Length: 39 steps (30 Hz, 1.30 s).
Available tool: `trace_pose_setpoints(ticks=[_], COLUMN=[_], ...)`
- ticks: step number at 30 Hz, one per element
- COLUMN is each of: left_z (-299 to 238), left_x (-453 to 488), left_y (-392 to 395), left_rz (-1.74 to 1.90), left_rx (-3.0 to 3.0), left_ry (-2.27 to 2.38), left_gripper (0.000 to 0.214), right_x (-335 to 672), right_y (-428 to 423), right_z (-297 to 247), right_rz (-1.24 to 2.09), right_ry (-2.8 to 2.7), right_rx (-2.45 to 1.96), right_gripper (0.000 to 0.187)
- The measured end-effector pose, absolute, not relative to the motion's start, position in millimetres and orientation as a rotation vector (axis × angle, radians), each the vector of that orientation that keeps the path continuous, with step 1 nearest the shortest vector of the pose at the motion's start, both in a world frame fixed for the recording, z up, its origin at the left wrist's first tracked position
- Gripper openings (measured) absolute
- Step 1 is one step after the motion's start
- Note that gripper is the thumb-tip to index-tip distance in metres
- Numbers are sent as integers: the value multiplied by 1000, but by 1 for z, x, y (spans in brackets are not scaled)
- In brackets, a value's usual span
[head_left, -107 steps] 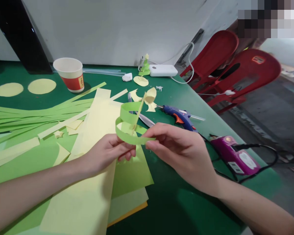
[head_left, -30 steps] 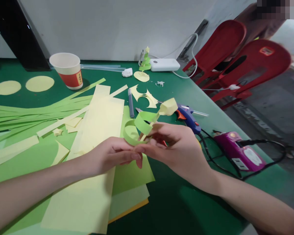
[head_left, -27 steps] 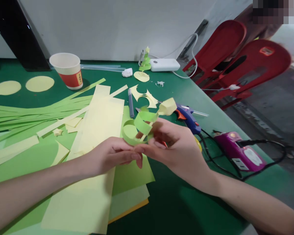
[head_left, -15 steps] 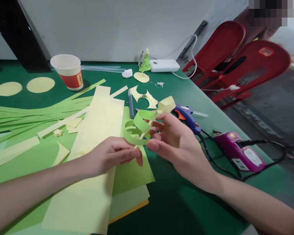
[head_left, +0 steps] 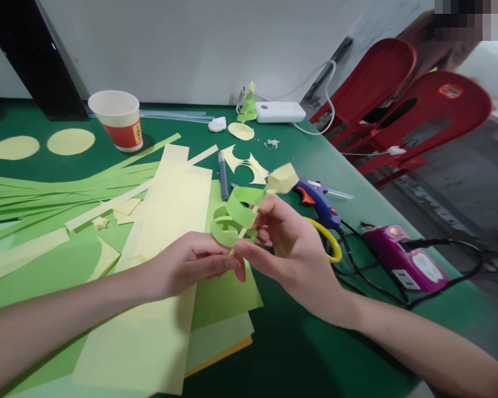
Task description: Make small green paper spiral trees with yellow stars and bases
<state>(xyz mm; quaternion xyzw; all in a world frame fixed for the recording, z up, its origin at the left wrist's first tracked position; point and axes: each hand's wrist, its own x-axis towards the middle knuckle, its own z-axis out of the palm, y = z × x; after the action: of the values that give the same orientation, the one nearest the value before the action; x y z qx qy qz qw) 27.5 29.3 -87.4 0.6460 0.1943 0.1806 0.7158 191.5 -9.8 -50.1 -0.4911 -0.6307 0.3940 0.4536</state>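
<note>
Before me a green paper strip (head_left: 244, 205) coils in loops around a thin pale stick (head_left: 244, 232), tilted up to the right with a folded pale-yellow paper piece (head_left: 283, 178) on its upper end. My left hand (head_left: 199, 260) pinches the stick's lower end between thumb and fingers. My right hand (head_left: 288, 243) closes on the coil from the right, its thumb near the lower loop and fingers behind; the exact contact is partly hidden. Beyond stands a small finished-looking green spiral paper tree (head_left: 248, 106) on a pale round base (head_left: 241, 131).
Pale paper sheets (head_left: 172, 210) and green strips (head_left: 66, 193) cover the left. A paper cup (head_left: 118, 119), grey pen (head_left: 223, 176), blue glue gun (head_left: 321, 202), yellow ring-shaped handle (head_left: 336, 250) and purple power socket (head_left: 406, 260) with cables lie around. Red chairs (head_left: 435, 121) stand beyond the table edge.
My right hand has shifted slightly left and its thumb has come in to the coil's lower loop, uncovering the yellow ring behind it. My left hand keeps its pinch.
</note>
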Motion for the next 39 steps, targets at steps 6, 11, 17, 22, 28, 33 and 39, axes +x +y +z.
trace_pose_setpoints(ticks=[6,11,17,22,28,33,39], left_z=[-86,-85,-82,-81,-82,-81,-72], left_x=[28,29,29,28,28,27,28], left_y=[29,29,29,29,30,28,29], left_rz=[389,384,408,421,393,398,405], left_rx=[1433,1404,1389,1391,1425,1446,1543], left_ry=[458,461,482,475,477,506,555], left_gripper=[47,47,45,42,47,45,33], right_x=[189,187,190,192,190,193,200], right_y=[-9,-9,-11,-12,-11,-12,-7], right_z=[-59,-65,-68,-64,-61,-58,-50], right_rz=[826,944,992,774,679,707,713], right_ry=[-1595,-1513,-1515,-1572,-1638,-1603,-1419], right_rx=[-1107,-1088,-1038,-1018,-1032,-1014,-1123], right_gripper=[22,18,14,11,16,12,7])
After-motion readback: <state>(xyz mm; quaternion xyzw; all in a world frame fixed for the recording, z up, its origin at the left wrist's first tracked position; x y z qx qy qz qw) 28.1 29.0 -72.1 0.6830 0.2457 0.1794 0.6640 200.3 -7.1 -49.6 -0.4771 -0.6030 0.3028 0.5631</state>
